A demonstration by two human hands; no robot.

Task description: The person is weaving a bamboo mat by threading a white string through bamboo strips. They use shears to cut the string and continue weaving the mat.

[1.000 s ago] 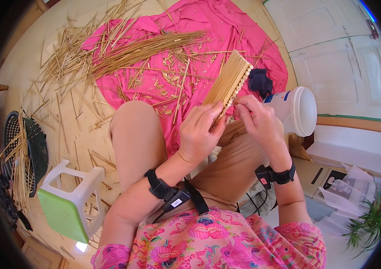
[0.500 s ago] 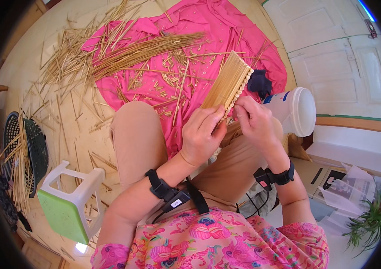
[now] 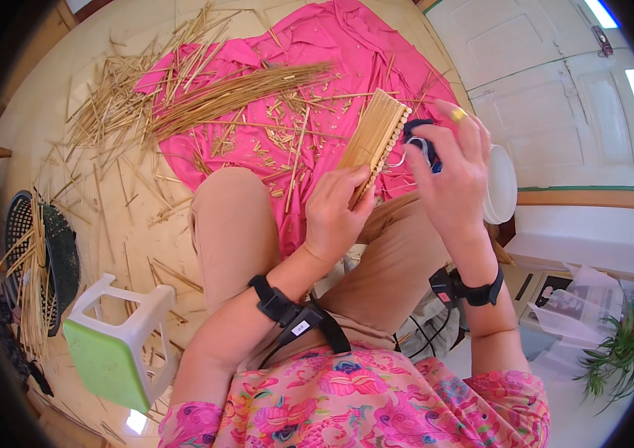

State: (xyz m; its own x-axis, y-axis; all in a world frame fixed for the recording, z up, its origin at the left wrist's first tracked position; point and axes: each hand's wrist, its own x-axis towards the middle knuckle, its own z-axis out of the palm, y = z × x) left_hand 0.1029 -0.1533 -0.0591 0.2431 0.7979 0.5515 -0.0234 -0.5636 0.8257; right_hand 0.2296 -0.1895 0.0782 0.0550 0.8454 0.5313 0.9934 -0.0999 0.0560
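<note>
My left hand (image 3: 336, 209) is closed on the lower end of a flat panel of straw stalks (image 3: 371, 138), laid side by side. The stalks' cut round ends line its right edge. The panel tilts up and away above my lap. To its right, my right hand (image 3: 460, 168) is raised, thumb and fingers apart, with a yellow ring (image 3: 457, 114) on one finger. A white thread (image 3: 406, 149) curves between the panel's edge and the right thumb; whether the fingers grip it is not clear. A dark blue cloth (image 3: 420, 128) shows behind these fingers.
Ahead, a pink cloth (image 3: 317, 37) carries a long straw bundle (image 3: 235, 97) and cut bits. Loose stalks (image 3: 108, 104) litter the floor. At left stand a dark basket (image 3: 59, 254) and a green-topped stool (image 3: 100, 362). A white bucket (image 3: 501, 187) and plant (image 3: 623, 351) are at right.
My right hand has let go of the panel's edge, moved up and right, and its fingers have spread. The left hand keeps the panel, shifted slightly left.
</note>
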